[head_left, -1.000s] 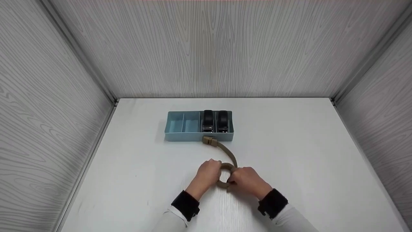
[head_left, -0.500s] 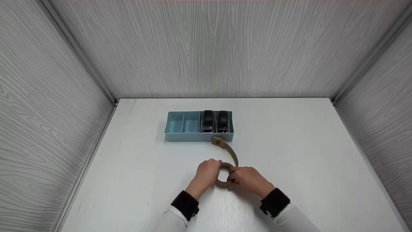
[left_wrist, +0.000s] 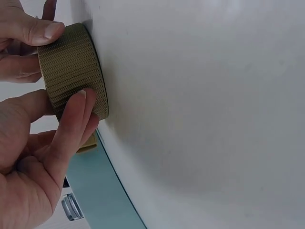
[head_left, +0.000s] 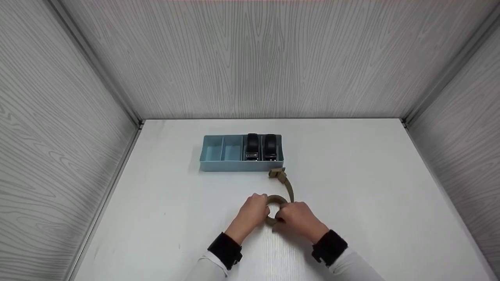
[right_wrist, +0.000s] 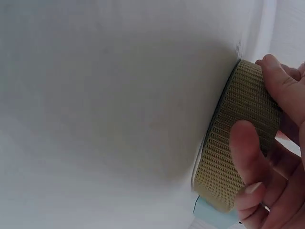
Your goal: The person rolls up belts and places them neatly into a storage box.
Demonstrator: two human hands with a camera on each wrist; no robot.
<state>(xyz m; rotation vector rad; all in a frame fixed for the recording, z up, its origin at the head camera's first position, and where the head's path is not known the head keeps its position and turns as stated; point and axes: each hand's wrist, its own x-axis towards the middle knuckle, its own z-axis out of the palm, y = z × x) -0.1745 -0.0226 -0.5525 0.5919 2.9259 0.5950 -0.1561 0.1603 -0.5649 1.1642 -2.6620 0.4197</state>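
A khaki webbing belt is wound into an upright-walled coil (head_left: 276, 200) on the white table, with ribbed weave showing on its outer wall (left_wrist: 71, 71) in the left wrist view. Its loose end curves away from the coil to a buckle (head_left: 276, 173) close in front of the blue tray. My left hand (head_left: 253, 210) holds the coil's left side. On the right side, my right hand (head_left: 300, 218) pinches the band, with a fingertip lying on the woven wall (right_wrist: 233, 102) in the right wrist view. The fingers hide parts of the ring.
The pale blue divided tray (head_left: 222, 166) stands beyond the hands. Two black coiled items with shiny metal fronts, a left one (head_left: 252, 144) and a right one (head_left: 270, 144), fill its right-hand compartments. Grey wood-grain panels (head_left: 250, 58) enclose the table (head_left: 351, 168) at the back and sides.
The buckle end has slid rightward along the tray's front and turned, and the loose strap is shorter. Both hands stay at the coil, the right one shifting slightly.
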